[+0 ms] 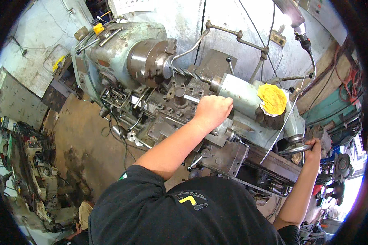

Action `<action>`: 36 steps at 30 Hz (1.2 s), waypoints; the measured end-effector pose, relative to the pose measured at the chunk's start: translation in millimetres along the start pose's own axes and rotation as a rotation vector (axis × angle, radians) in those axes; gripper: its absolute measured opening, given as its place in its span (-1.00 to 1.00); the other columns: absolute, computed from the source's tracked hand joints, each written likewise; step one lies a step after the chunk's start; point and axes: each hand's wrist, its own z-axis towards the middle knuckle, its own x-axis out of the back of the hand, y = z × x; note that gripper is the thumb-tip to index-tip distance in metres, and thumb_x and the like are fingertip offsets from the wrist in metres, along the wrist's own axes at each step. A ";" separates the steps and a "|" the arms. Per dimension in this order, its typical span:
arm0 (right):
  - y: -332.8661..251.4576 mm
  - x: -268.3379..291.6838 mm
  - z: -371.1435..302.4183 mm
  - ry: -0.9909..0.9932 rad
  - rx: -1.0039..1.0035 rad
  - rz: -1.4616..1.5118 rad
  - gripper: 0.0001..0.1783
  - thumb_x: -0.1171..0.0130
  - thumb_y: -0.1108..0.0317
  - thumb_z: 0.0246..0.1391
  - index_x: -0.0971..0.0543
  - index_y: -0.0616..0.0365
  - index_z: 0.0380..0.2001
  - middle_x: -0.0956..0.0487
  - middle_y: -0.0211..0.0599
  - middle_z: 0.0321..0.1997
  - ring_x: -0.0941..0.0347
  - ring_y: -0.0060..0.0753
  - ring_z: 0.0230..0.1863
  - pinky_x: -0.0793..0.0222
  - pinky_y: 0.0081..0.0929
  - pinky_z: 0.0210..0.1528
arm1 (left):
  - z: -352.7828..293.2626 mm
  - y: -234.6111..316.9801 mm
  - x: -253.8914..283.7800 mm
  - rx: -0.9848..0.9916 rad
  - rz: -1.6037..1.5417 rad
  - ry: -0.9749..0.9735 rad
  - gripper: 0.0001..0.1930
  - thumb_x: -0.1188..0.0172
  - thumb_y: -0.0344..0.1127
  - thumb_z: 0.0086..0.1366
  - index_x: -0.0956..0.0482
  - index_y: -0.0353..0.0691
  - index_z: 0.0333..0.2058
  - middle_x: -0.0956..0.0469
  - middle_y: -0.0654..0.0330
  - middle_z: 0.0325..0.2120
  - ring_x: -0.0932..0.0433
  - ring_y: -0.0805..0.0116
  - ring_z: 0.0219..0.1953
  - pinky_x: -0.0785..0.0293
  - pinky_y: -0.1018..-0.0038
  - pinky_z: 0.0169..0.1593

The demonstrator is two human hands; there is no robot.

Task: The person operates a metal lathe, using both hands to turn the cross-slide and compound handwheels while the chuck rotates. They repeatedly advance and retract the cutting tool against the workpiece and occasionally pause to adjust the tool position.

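Observation:
My left hand (pixel 214 111) is closed round the end of the metal lever (pixel 191 99) that sticks out from the tool post (pixel 180 97) of a lathe. At the right, my right hand (pixel 313 149) grips the rim of the tailstock handwheel (pixel 294 150). A twist drill (pixel 187 73) projects from the tailstock (pixel 243 92) toward a round metal workpiece (pixel 164 67) held in the big chuck (pixel 145 62). The drill's tip is at the workpiece face; how deep it sits I cannot tell. A bent coolant pipe (pixel 192 47) ends just above that spot.
A yellow cloth (pixel 272 99) and dark gloves (pixel 270 119) lie on the tailstock. A lit work lamp (pixel 292 20) hangs at the upper right. Small levers (pixel 195 163) stand up from the carriage near my body. Machine parts (pixel 39 163) crowd the left side.

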 end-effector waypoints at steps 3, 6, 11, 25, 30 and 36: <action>6.8 -14.2 -25.4 0.014 0.012 0.028 -0.72 -0.09 0.40 0.33 -0.37 0.01 -0.51 -0.28 -0.53 -0.62 -0.20 -0.55 -0.60 -0.33 -0.50 -0.49 | -0.1 -0.5 -0.6 -0.008 -0.008 0.016 -0.85 -0.27 -0.16 0.34 -0.64 -0.07 -0.33 -0.67 0.17 -0.49 -0.68 0.06 -0.37 -0.58 0.12 -0.28; 14.3 -24.2 -47.1 0.017 0.032 0.026 -0.74 -0.08 0.38 0.35 -0.38 0.02 -0.48 -0.28 -0.54 -0.60 -0.20 -0.56 -0.59 -0.33 -0.50 -0.48 | -0.7 -1.0 -0.9 -0.018 -0.025 0.038 -0.85 -0.27 -0.16 0.34 -0.63 -0.08 -0.33 -0.66 0.17 -0.50 -0.68 0.06 -0.38 -0.57 0.13 -0.28; 16.7 -30.8 -58.5 0.019 0.062 -0.001 -0.75 -0.10 0.40 0.32 -0.37 0.01 -0.49 -0.28 -0.54 -0.59 -0.20 -0.57 -0.58 -0.32 -0.52 -0.48 | -0.9 -0.8 -0.2 -0.019 -0.036 0.040 -0.84 -0.28 -0.17 0.33 -0.63 -0.09 -0.34 -0.65 0.17 -0.51 -0.67 0.05 -0.39 -0.56 0.12 -0.28; 24.2 -30.2 -62.5 -0.012 0.118 -0.041 -0.77 -0.10 0.39 0.34 -0.37 0.02 -0.45 -0.28 -0.54 -0.56 -0.22 -0.57 -0.56 -0.29 -0.48 -0.49 | -0.5 0.6 0.4 0.007 -0.010 0.002 -0.84 -0.25 -0.16 0.36 -0.65 -0.08 -0.33 -0.68 0.17 -0.47 -0.68 0.07 -0.36 -0.58 0.13 -0.26; 35.7 -32.1 -75.3 -0.062 0.113 -0.011 -0.75 -0.09 0.36 0.35 -0.37 0.00 -0.46 -0.28 -0.55 -0.53 -0.22 -0.57 -0.55 -0.28 -0.46 -0.45 | -0.3 0.7 1.0 0.011 -0.023 0.001 -0.82 -0.24 -0.14 0.37 -0.66 -0.08 -0.32 -0.68 0.17 -0.46 -0.68 0.07 -0.36 -0.58 0.13 -0.25; 36.8 -33.0 -75.9 -0.032 0.124 -0.022 -0.74 -0.11 0.36 0.34 -0.37 0.00 -0.47 -0.30 -0.54 -0.53 -0.23 -0.57 -0.54 -0.29 -0.46 -0.46 | 0.3 1.5 1.8 0.016 -0.012 -0.011 -0.82 -0.24 -0.13 0.37 -0.66 -0.08 -0.32 -0.68 0.16 -0.46 -0.68 0.06 -0.35 -0.57 0.12 -0.25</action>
